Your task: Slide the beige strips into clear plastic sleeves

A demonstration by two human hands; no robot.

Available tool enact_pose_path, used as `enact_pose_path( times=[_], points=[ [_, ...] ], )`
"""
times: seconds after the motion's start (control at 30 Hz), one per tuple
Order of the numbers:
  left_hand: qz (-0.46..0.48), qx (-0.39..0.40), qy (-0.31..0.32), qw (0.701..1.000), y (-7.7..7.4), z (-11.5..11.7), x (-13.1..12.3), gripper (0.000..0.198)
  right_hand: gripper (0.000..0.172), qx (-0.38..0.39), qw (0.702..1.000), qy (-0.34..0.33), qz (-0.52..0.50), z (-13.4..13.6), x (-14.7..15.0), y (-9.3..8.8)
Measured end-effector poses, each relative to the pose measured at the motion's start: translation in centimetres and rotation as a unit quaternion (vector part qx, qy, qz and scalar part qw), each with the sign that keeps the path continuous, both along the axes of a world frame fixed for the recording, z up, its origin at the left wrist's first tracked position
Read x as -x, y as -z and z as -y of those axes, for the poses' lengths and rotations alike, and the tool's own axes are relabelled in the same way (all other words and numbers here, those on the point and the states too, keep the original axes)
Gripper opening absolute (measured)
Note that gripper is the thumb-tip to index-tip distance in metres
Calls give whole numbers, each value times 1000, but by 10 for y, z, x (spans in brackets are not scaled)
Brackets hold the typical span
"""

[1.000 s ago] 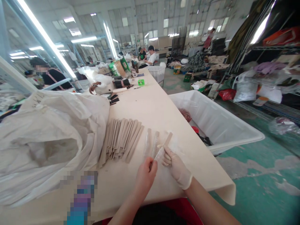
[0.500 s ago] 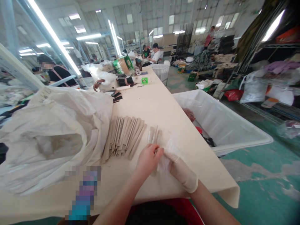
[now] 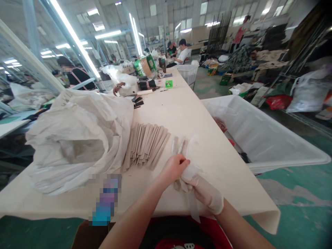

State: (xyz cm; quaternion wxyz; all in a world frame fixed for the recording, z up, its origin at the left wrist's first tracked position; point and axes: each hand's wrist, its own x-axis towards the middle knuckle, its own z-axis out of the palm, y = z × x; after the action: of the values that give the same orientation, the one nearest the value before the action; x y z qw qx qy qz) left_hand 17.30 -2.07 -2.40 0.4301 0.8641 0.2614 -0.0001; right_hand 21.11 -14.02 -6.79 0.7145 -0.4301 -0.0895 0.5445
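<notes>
My bare left hand [image 3: 173, 170] is closed in a pinch near the table's front right; what its fingertips hold is hidden. Close beside it, my right hand [image 3: 203, 190] in a pale glove grips a thin translucent white strip [image 3: 192, 206], whose end hangs toward me. Ahead of the left hand lie narrow pale strips [image 3: 175, 144], partly covered by the fingers. To the left, a fanned row of beige fabric strips [image 3: 146, 143] rests on the table [image 3: 171, 110].
A big white cloth bag [image 3: 80, 138] slumps on the table's left. Along the right edge stands a white bin [image 3: 269, 135] with some items inside. A pixelated blue-purple object [image 3: 106, 200] lies at the front left. Several people sit or stand farther off.
The view has turned slightly left, so things appear shifted right. The translucent strip now hangs down from my right hand, which has drawn back a little. My left hand stays pinched.
</notes>
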Motion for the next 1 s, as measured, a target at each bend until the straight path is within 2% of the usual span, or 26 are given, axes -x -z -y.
enact_pose_path(
  times=[0.1,0.17,0.2,0.3,0.4,0.47,0.57,0.67,0.77,0.8,0.83,0.9,1.0],
  points=[
    [-58,-160,21,985,4,-19,2,35,37,-6,1000,-26,2,4,-9,2],
    [-98,-257,-5,961,10,-38,5,31,42,-18,999,-20,-46,7,-22,3],
    [-114,-279,-22,953,14,-48,7,28,44,-22,997,-13,-72,8,-29,3],
    [-162,-313,-36,935,30,-68,13,23,45,-3,996,23,-90,8,-47,3],
    [-188,-328,-37,925,45,-73,13,30,39,31,994,70,-76,4,-58,2],
    [-192,-330,-43,923,50,-74,11,34,38,34,993,84,-78,2,-64,1],
    [-186,-316,-56,929,46,-74,8,33,41,28,990,109,-89,1,-72,-2],
    [-166,-293,-67,939,33,-66,15,29,44,26,983,151,-101,4,-80,-5],
    [-114,-201,-56,971,16,-45,37,26,46,22,980,183,-81,6,-87,-7],
    [-71,-91,-57,992,10,-36,46,24,46,21,979,190,-72,6,-89,-7],
    [-33,17,-58,998,4,-27,56,25,46,20,978,196,-63,6,-91,-7],
    [-9,167,-61,984,-7,-13,74,27,45,18,977,209,-43,4,-92,-8],
    [-41,270,-61,960,-20,-4,91,34,40,19,975,223,-6,2,-90,-7]
  ],
)
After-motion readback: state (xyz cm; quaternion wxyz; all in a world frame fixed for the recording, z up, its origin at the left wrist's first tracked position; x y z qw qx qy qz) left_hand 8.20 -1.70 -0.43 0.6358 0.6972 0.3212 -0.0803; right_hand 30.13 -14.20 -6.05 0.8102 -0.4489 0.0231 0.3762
